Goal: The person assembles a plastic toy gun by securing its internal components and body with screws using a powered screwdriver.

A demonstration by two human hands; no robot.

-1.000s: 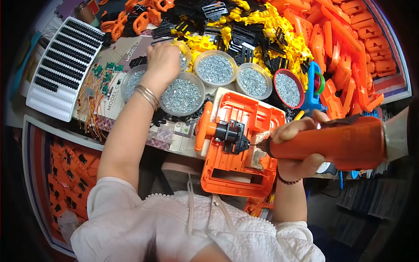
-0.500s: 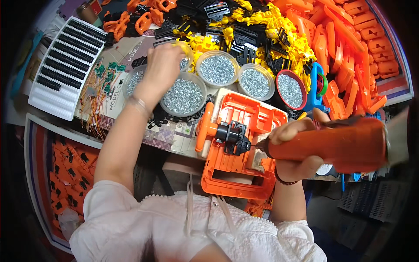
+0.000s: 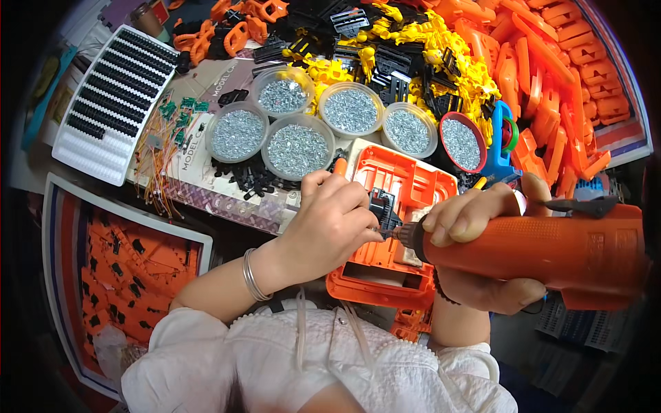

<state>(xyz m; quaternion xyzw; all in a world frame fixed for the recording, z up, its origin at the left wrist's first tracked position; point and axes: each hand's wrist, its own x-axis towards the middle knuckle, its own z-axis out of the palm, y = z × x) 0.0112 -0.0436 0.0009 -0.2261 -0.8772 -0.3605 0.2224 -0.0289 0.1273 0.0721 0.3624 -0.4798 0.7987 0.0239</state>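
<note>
My right hand [image 3: 475, 220] grips an orange electric screwdriver [image 3: 537, 251], held level with its tip pointing left. That tip meets a black geared motor unit [image 3: 387, 212] seated in an open orange plastic housing [image 3: 392, 172]. My left hand [image 3: 330, 213] is closed over the unit's left side, thumb and fingertips pinched beside the screwdriver tip. What the pinch holds is too small to make out. Behind the left hand the tip of an orange handle piece [image 3: 340, 166] shows; the rest is covered.
Several round tubs of small silver screws, among them a clear tub [image 3: 321, 122] and a red tub [image 3: 480, 167], stand behind the housing. Yellow parts [image 3: 441, 41] and orange shells [image 3: 547, 89] pile up beyond. A white tray [image 3: 69, 148] of black pieces lies left, above an orange-filled bin [image 3: 206, 246].
My left hand has come from the back-left screw tub down to the motor unit, fingers pinched. The screwdriver has shifted slightly, its tip now at the unit.
</note>
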